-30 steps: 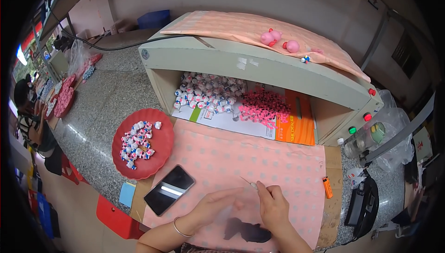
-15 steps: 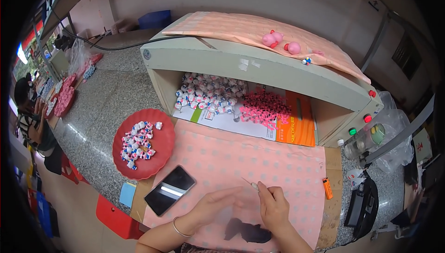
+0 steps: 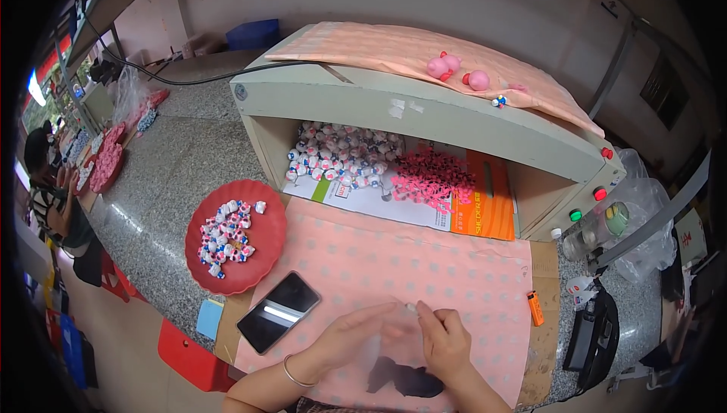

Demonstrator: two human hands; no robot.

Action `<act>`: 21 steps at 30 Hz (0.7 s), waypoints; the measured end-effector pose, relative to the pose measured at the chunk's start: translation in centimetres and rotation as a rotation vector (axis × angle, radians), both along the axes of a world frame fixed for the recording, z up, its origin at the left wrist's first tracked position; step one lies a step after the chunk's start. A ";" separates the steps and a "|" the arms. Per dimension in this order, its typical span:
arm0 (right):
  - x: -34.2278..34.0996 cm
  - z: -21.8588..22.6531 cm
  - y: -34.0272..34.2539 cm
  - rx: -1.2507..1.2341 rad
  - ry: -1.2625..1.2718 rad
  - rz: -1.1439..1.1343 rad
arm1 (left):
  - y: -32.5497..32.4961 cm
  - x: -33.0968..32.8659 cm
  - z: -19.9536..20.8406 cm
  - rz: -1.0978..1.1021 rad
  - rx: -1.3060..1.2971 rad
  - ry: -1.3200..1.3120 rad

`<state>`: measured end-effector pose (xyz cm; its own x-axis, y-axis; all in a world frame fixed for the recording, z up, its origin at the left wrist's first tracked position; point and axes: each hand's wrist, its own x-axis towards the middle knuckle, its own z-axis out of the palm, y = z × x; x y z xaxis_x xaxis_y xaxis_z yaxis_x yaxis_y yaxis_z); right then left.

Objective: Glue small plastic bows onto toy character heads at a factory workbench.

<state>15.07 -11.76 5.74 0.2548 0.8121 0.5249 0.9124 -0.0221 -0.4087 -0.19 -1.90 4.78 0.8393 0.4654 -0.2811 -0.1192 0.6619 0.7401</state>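
Right now a small white piece (image 3: pixel 411 308) is pinched in the right hand's (image 3: pixel 445 341) fingers, over the pink dotted cloth (image 3: pixel 371 261). Left hand (image 3: pixel 352 333) extended beside it; can't tell if its fingers grip anything. Small white-pink-blue figurines (image 3: pixel 225 243) sit in the red dish (image 3: pixel 265 256); white round pieces (image 3: pixel 344 155) and pink pieces (image 3: pixel 432 178) fill the box shelf (image 3: pixel 439 115). Finished vs pending: unclear. Working room runs forward to the shelf, bounded by phone (image 3: pixel 279 312) left, orange lighter (image 3: pixel 535 308) right.

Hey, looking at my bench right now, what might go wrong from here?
The small white piece pinched in the right hand might slip. The phone near the left hand could get bumped. The round pink pieces near the front edge of the box top may roll off.
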 end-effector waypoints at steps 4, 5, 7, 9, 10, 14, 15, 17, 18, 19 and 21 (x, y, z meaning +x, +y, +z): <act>-0.1 -0.2 0.0 -0.088 -0.005 -0.049 | 0.0 -0.1 -0.4 -0.024 -0.036 -0.055; -0.1 -0.3 0.0 -0.036 -0.016 -0.040 | -0.1 -0.1 -0.6 -0.006 -0.040 -0.037; 0.0 -0.4 0.0 0.009 0.046 -0.056 | 0.0 -0.1 -0.9 0.008 -0.044 -0.022; 0.0 -0.5 0.0 -0.001 0.014 0.020 | 0.0 -0.1 -1.1 0.021 -0.010 -0.050; -0.1 -0.5 0.1 -0.013 -0.015 0.067 | 0.0 -0.1 -1.2 0.015 -0.008 -0.048; -0.1 -0.2 0.2 -0.029 0.009 -0.112 | 0.0 0.0 -1.1 0.020 0.041 -0.007; -0.2 -0.2 0.2 0.018 -0.035 0.002 | 0.0 0.0 -1.0 0.038 0.037 -0.006; -0.3 0.0 0.3 0.009 -0.004 0.077 | 0.0 0.0 -0.7 0.016 0.019 0.014; -0.3 0.0 0.3 0.011 -0.003 0.076 | 0.1 0.0 -0.6 0.006 0.005 0.006; -0.1 0.1 0.3 -0.007 -0.008 -0.008 | 0.1 -0.1 -0.5 -0.001 0.005 0.020; -0.1 0.0 0.2 -0.028 -0.014 -0.095 | 0.1 -0.2 -0.3 -0.038 0.026 0.059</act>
